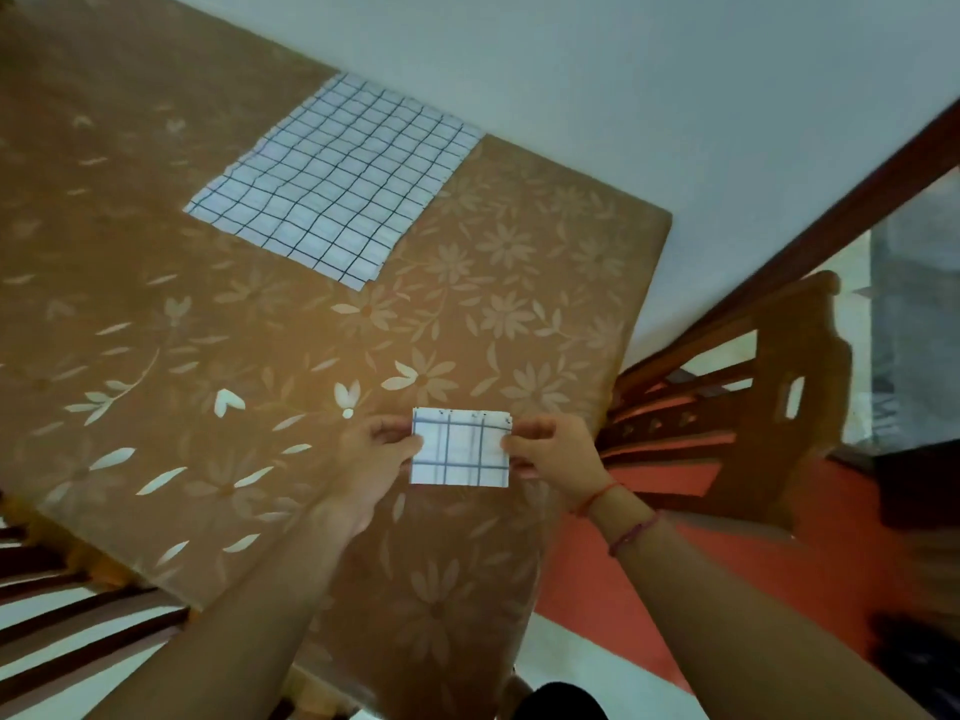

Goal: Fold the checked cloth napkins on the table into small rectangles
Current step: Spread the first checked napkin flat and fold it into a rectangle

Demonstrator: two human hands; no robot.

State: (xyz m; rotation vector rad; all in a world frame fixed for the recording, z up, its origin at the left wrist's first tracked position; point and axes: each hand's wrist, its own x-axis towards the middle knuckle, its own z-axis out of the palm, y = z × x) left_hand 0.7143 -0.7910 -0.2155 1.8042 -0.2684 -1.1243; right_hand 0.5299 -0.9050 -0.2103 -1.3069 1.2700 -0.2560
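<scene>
A small folded checked napkin [461, 448], white with blue lines, sits near the table's right front edge. My left hand [382, 454] pinches its left edge and my right hand [550, 452] pinches its right edge. Farther back, against the wall, a large checked napkin [332, 181] lies spread flat, white with dark grid lines, with more layers showing at its lower corner. Both lie on a table [182, 356] covered by a brown floral cloth.
A white wall [675, 96] runs along the table's far edge. A wooden chair [753, 407] stands to the right of the table over a red floor. Another chair's slats [62, 641] show at the lower left.
</scene>
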